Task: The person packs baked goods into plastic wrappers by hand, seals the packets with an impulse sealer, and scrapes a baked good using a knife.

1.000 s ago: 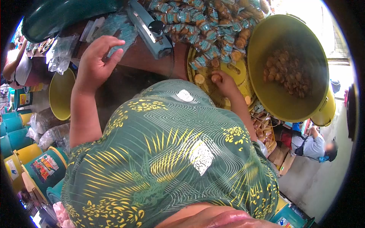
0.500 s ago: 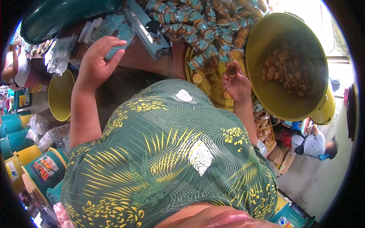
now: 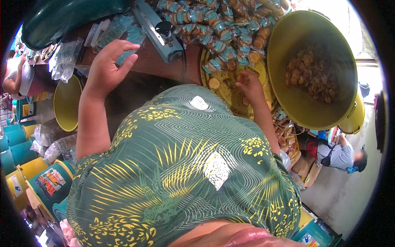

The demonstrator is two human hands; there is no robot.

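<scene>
My left hand (image 3: 110, 66) is raised before the table edge, its thumb and fingers apart, holding nothing. Beyond it lie printed clear wrappers (image 3: 133, 36) and a blue bar sealer (image 3: 158, 31) with a black knob. Over a round yellow tray (image 3: 226, 92) is my right hand (image 3: 250, 85), its fingers curled together and pointing down-left. Whatever they hold, if anything, is hidden. A pale round cookie (image 3: 214, 83) lies on the tray to the left of that hand. Wrapped cookie packets (image 3: 222, 31) are heaped on the tray's far side and beyond.
A large yellow tub (image 3: 312, 119) with loose cookies (image 3: 310, 74) in it stands tilted to the right of my right hand. Another yellow bucket (image 3: 67, 105) stands at left, near clear plastic bags (image 3: 66, 59). Green buckets (image 3: 49, 183) line the lower left. One person (image 3: 337, 153) is at the right, another (image 3: 16, 78) at far left.
My right hand has turned from palm-up to palm-down and shifted slightly left over the tray. The dark cookie seen in its fingers is out of sight there. My left hand has barely moved.
</scene>
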